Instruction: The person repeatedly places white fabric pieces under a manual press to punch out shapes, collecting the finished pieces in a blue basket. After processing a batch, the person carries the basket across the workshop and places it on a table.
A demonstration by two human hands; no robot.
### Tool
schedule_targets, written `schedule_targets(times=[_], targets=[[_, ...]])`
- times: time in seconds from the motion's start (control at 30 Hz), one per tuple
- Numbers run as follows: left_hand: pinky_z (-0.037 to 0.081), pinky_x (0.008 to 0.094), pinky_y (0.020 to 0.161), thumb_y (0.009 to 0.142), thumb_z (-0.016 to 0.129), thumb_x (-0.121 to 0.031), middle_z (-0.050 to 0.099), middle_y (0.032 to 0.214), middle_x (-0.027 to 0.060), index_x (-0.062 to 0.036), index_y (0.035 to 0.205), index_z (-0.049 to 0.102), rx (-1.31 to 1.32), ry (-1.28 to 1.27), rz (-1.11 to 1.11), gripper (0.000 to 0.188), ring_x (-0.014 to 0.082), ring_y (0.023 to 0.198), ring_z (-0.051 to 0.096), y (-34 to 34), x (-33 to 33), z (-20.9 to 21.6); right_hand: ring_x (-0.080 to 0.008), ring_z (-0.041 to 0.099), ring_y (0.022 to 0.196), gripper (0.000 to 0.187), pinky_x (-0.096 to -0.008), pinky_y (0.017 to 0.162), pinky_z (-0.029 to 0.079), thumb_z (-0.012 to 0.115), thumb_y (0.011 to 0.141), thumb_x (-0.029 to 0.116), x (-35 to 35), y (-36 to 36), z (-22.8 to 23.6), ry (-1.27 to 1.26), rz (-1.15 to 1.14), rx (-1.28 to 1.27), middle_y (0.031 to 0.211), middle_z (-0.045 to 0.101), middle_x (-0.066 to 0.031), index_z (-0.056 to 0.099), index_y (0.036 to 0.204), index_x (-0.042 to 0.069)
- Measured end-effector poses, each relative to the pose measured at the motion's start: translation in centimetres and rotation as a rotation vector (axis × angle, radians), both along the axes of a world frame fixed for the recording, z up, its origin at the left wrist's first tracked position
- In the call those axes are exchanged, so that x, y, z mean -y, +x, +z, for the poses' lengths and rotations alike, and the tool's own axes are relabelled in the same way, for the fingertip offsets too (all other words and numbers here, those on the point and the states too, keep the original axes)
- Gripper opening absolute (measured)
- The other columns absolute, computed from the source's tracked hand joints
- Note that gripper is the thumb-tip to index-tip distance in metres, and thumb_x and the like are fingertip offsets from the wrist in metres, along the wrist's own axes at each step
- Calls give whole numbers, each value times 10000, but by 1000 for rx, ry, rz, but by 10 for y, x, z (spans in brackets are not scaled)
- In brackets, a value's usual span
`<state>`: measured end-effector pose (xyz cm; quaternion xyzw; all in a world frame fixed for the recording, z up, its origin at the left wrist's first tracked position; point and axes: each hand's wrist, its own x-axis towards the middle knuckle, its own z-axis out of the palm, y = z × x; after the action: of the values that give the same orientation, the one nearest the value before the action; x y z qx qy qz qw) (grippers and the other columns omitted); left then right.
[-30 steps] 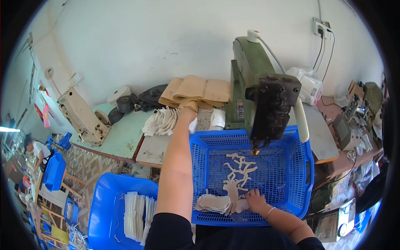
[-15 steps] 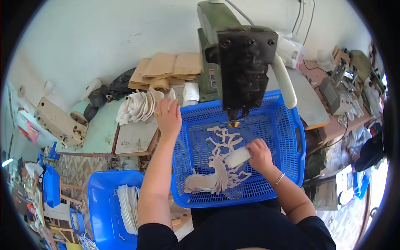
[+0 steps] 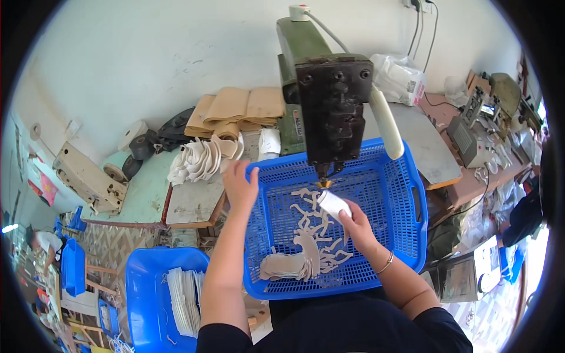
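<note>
My right hand [image 3: 358,226] grips a white rectangular piece [image 3: 334,203], whose exact kind I cannot make out. It is tilted just below the brass tip [image 3: 323,183] of a black and green machine [image 3: 332,109]. Under them sits a blue slatted plastic basket [image 3: 415,206]. Inside it lie a pile of beige curved cut pieces [image 3: 288,265] and thin pale offcut strips [image 3: 335,259]. My left hand [image 3: 240,185] is at the basket's upper left corner with fingers apart and nothing visible in them. Near its fingertips stands a stack of white and beige curved pieces [image 3: 200,159] on the table.
Brown sheets [image 3: 235,109] lie behind the stack. A white roll [image 3: 269,143] stands beside the machine's base. At lower left, a blue tub [image 3: 138,294] holds a white stack [image 3: 185,300]. A pale lever [image 3: 386,123] hangs right of the machine head. Another person [image 3: 47,241] is far left.
My right hand has raised and turned the white piece toward the machine's tip. My left hand has stayed by the basket corner, its fingers slightly lower. The whole view has shifted a little.
</note>
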<state>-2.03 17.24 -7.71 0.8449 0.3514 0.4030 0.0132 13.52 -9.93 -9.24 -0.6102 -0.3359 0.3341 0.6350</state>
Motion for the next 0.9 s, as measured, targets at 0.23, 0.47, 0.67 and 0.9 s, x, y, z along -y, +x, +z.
schedule_targets(times=[0.23,0.47,0.67,0.9], targets=[[423,256,770,882,542,-274,600,906,24,-28,1032,589,508,-1483,-845,292,90,859,533,33,155,10,-87,519,921,234,-240,808,428,532,883,93,3,-12,10,267,59,-262,1009,566,-29,500,1093,-5],[423,187,578,820,649,-165,602,755,12,11,911,625,573,-1128,-685,199,53,648,532,38,175,37,-75,537,849,191,-228,757,443,560,874,119,13,0,32,152,170,-143,919,606,-30,566,1008,-17],[329,170,461,806,666,-192,583,644,-9,12,799,637,577,-1060,-602,206,21,532,470,43,167,47,-72,551,775,196,-218,707,452,584,860,130,11,4,56,165,145,-187,853,619,-37,582,964,-37],[325,168,455,803,668,-205,566,594,-10,6,736,622,584,-1015,-567,227,16,519,460,49,168,59,-69,551,755,204,-217,685,452,593,854,132,8,6,63,174,131,-244,849,621,-44,587,964,-40]])
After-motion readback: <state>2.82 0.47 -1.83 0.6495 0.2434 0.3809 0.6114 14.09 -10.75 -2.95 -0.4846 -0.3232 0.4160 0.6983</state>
